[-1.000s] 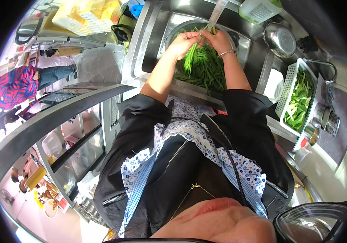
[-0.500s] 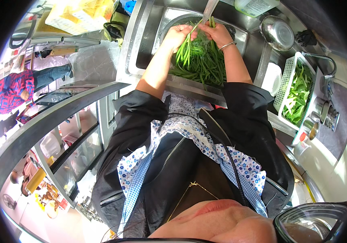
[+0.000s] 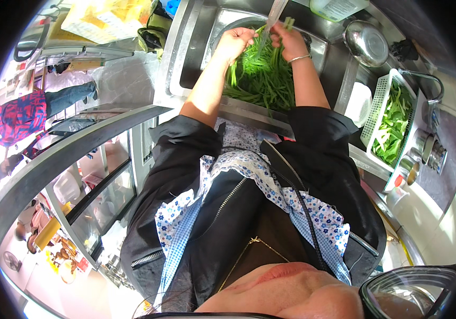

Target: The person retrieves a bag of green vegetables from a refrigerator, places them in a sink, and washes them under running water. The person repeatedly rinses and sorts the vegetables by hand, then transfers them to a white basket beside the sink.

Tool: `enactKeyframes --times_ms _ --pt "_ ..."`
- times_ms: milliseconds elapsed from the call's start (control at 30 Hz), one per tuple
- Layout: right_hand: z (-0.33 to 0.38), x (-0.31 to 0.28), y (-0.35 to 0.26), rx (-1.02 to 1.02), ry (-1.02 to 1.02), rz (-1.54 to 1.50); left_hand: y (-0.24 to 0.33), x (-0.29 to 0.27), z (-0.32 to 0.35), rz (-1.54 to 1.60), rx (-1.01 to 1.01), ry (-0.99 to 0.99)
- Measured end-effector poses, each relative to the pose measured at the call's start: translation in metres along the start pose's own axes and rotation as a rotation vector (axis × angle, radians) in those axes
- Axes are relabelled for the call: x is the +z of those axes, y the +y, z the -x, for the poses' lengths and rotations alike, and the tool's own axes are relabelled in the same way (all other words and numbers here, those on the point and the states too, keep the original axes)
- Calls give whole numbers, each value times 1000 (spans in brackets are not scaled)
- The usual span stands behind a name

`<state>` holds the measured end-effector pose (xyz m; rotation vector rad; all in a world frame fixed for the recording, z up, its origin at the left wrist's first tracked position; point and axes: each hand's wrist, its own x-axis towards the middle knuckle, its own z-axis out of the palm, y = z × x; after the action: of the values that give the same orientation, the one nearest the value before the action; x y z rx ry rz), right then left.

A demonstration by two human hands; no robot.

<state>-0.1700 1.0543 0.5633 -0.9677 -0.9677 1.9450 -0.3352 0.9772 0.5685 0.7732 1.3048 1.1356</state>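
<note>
My left hand (image 3: 235, 43) is closed in a pinch on a few long green stems at the left of the running water. To the right of the tap (image 3: 275, 15), my right hand (image 3: 290, 43) is closed round a small bunch of the same leafy greens, its stem ends sticking up past the fingers. Below both hands lies a big heap of long leafy greens (image 3: 265, 85) in a round basin (image 3: 218, 38), mostly covered by the heap. The basin stands in a stainless steel sink (image 3: 188, 69). A thin stream of water falls between my hands onto the greens.
Right of the sink are a steel bowl (image 3: 365, 43), a white basket (image 3: 369, 130) of cut green leaves (image 3: 393, 125) and several steel cups (image 3: 429, 149). A large plastic container (image 3: 337, 8) stands behind. A yellow crate (image 3: 106, 21) is at the far left, and a person (image 3: 20, 117) stands farther off.
My hands have drawn slightly apart, the right one moving up and right with its bunch. The stems that hung from my left hand have dropped toward the heap.
</note>
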Motion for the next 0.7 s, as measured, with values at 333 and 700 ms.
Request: enactKeyframes --times_ms 333,700 --pt "-5 10 -4 -225 139 60 3 -13 1 475 -14 78" --pt "-20 -2 20 -560 -162 812 -3 15 -14 313 170 -107"
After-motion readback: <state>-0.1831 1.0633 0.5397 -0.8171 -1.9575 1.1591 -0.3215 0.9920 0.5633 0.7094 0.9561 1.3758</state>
